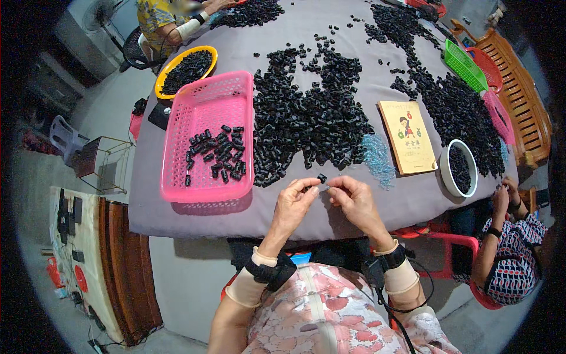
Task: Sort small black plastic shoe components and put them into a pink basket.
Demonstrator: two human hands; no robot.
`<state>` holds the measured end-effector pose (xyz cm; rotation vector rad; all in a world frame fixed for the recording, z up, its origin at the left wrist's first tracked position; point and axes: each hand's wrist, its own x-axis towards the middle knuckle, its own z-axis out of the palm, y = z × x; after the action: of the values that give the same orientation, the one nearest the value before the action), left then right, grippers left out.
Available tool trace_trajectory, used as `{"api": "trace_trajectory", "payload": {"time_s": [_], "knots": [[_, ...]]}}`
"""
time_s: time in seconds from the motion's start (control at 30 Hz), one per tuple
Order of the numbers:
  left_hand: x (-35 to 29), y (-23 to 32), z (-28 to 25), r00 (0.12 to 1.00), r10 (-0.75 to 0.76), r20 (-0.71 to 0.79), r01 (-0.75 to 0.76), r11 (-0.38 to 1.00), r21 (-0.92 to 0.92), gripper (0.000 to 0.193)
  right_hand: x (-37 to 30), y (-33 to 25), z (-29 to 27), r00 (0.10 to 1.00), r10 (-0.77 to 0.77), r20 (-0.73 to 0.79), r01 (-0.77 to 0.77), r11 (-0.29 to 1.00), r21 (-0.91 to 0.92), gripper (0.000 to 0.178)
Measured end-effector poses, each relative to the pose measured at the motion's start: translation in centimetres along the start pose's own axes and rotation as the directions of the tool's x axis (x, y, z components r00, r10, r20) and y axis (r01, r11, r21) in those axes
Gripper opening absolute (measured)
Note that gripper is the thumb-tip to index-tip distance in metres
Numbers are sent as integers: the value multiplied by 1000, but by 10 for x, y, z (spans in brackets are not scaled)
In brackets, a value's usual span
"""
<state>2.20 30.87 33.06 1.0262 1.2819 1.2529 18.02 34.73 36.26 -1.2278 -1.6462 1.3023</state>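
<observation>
Both hands meet at the near edge of the desk [354, 53], each grip closed to a fingertip pinch: the left hand [293, 203] and the right hand [354, 200] hold between them a small pale piece [323, 188], too small to tell its kind, and a small black tube piece [321, 177] sits right at the fingertips, just above the pinch. Directly beyond the hands lies the large heap of black tube pieces [306, 118] on the grey cover. Left of the heap, and well apart from the left hand, stands a pink basket [203, 100] holding a few of the same black pieces. A cluster of pale blue bits [377, 156] lies just beyond the right hand, beside a yellow booklet [407, 137] and a white bowl [444, 174] of black pieces. Other persons' hands [501, 197] work at the right edge.
</observation>
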Motion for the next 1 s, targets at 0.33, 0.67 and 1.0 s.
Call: {"api": "trace_trajectory", "payload": {"time_s": [0.33, 0.67, 1.0], "knots": [[-1, -3, 2, 996, 87, -8, -83, 975, 204, 10, -3, 5, 14, 999, -7, 33, 4, 994, 111, 13], [-2, 4, 2, 995, 98, 33, -103, 916, 388, 21, 0, 12, 16, 987, 121, 105, -149, 933, 326, 12], [7, -1, 4, 998, 56, 16, -57, 923, 380, 26, 8, 8, 16, 991, 120, 52, -131, 932, 339, 10]]}}
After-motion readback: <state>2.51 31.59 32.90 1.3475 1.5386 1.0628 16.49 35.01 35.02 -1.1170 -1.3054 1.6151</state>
